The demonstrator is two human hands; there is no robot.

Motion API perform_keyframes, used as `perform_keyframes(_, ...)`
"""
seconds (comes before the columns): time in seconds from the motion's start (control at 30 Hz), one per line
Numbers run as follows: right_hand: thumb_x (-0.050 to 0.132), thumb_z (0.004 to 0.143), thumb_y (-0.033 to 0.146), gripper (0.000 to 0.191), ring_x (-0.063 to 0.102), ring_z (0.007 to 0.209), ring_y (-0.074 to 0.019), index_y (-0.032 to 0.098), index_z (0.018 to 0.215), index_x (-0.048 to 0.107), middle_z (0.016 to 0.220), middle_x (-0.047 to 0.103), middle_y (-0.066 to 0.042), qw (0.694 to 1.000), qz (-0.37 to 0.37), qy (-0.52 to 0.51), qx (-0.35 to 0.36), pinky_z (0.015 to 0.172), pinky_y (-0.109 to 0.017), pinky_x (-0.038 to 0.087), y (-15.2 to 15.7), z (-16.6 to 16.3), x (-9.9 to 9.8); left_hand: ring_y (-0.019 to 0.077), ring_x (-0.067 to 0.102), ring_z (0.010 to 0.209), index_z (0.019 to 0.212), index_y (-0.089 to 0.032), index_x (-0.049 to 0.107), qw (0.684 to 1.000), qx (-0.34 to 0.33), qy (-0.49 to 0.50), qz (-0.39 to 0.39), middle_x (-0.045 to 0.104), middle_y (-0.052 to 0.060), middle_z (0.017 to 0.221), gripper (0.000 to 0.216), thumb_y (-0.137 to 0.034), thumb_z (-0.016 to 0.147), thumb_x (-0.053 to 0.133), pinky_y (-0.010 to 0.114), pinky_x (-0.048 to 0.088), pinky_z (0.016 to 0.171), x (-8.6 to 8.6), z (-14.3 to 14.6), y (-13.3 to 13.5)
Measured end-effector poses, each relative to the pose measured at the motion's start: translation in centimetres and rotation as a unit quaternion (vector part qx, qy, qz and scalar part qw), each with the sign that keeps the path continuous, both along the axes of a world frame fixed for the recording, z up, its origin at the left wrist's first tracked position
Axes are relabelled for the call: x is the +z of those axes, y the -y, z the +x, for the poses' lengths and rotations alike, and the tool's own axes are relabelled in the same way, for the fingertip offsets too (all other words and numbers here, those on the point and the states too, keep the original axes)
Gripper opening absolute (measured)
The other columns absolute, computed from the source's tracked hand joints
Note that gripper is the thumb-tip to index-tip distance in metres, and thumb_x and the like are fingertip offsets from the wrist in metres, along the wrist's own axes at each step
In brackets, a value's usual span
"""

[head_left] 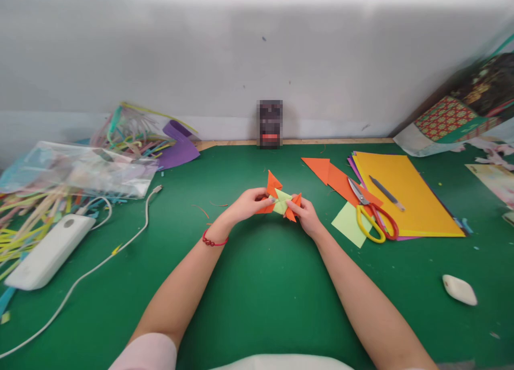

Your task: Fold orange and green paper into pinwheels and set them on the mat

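Along the left of the green table (261, 306), a white power bank (52, 252) rests by a heap of coloured paper strips (16, 236), with a white cable (99, 264) curving toward you. Next comes your left hand (247, 204), a red bracelet (214, 242) at its wrist; it is closed in a pinch, thumb on the folded paper (282, 201) and fingers curled behind its orange left side. That folded paper sits between your two hands, near the middle of the table: a creased light green centre with orange points sticking out, one rising at upper left, others at the right. You cannot tell from this view whether it touches the table. Your right hand (307, 216) is clamped on its other side, thumb near the green edge, the other fingers mostly hidden. Further right, orange paper (339, 180) and a light green square (348, 223) lie partly under the scissors (363, 200), which overlap a yellow-topped stack of sheets (425, 204) bearing a dark pen (385, 191).
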State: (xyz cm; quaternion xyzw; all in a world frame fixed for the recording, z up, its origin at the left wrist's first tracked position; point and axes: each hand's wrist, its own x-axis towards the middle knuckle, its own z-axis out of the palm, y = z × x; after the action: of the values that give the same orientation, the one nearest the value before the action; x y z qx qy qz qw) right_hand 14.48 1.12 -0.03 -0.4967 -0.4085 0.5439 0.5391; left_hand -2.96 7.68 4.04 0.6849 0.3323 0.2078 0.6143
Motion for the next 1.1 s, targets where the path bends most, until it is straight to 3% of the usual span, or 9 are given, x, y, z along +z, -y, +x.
perform_keyframes(0.3,0.071,0.06,0.056,0.039,0.053,0.046,-0.0154,0.02,0.059,0.058,0.05,0.059,0.0,0.999,-0.013,-0.025,0.024,0.051,-0.03,0.043,0.0,0.5,-0.4,0.015,0.056,0.072,0.091,-0.012,0.066,0.999,0.001,0.001,0.035,0.065,0.005,0.081,0.034,-0.042,0.076,0.06,0.026,0.045,0.065,0.3,0.0,0.6)
perform_keyframes(0.6,0.071,0.062,0.053,0.038,0.051,0.044,-0.0137,0.02,0.061,0.054,0.05,0.056,0.002,0.999,-0.008,-0.035,0.0,0.047,-0.027,0.04,-0.2,0.3,-0.7,0.0193,0.06,0.09,0.1,-0.013,0.063,1.0,0.007,-0.001,0.014,0.066,0.008,0.101,0.036,-0.041,0.077,0.058,0.031,0.046,0.081,0.1,0.3,0.5)
perform_keyframes(0.8,0.068,0.063,0.058,0.041,0.051,0.046,-0.0144,0.021,0.06,0.052,0.05,0.057,0.002,1.0,-0.004,0.019,0.015,0.05,-0.029,0.042,0.0,0.0,-0.2,0.0223,0.06,0.106,0.104,-0.013,0.057,0.992,0.095,0.062,-0.055,0.064,0.014,0.116,0.04,-0.042,0.076,0.062,0.034,0.045,0.09,0.1,0.5,0.3)
perform_keyframes(1.1,0.065,0.064,0.061,0.044,0.049,0.05,-0.0131,0.02,0.059,0.051,0.053,0.055,0.003,0.994,0.02,0.101,0.033,0.052,-0.028,0.04,0.3,-0.2,0.0,0.0245,0.066,0.096,0.086,-0.012,0.06,0.977,0.183,0.078,-0.08,0.071,0.015,0.1,0.037,-0.047,0.074,0.064,0.036,0.05,0.084,-0.5,1.2,0.6)
